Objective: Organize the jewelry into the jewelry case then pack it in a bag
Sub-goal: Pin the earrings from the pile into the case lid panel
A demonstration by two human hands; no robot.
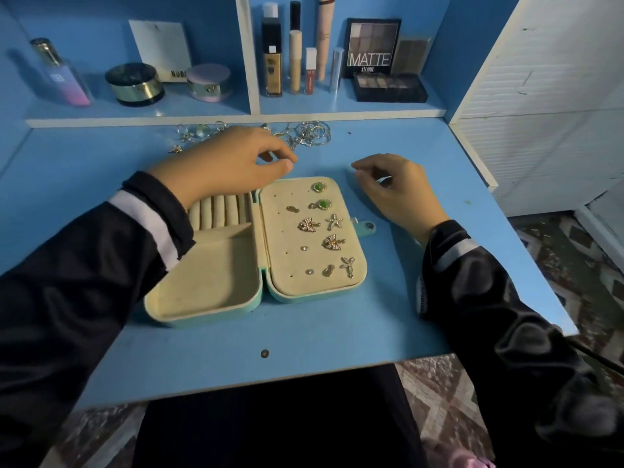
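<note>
The jewelry case (206,292) lies wide open in the middle of the blue worktop (304,336), teal outside and cream inside. Its left half has a row of ring rolls (219,211) at the far end and a plain compartment nearer the person. Its right half is a padded panel (283,258) studded with earrings (308,225): two green ones at the far end, then butterflies, starfish and a few tiny studs.

The left hand (229,160) reaches across the case's far-left corner. Its fingers (277,152) are curled, with thumb and forefinger tips drawn together just beyond the panel's far edge (whether anything is pinched between them I cannot tell). The right hand (395,187) rests on the worktop just beside the case's right edge, fingers loosely curled under. A small pale glint shows beneath them, too small to name, so I cannot tell what they hold, if anything. Both arms wear dark sleeves (84,265) with a white band.

Behind the left hand, along the back of the worktop, sits a tangle of loose jewelry (310,135), mostly silvery chains and rings. Above that runs a shelf (189,109) carrying a perfume bottle (60,76), two round jars (135,84), several slim cosmetic tubes and an upright palette (371,47) marked MATTE.
</note>
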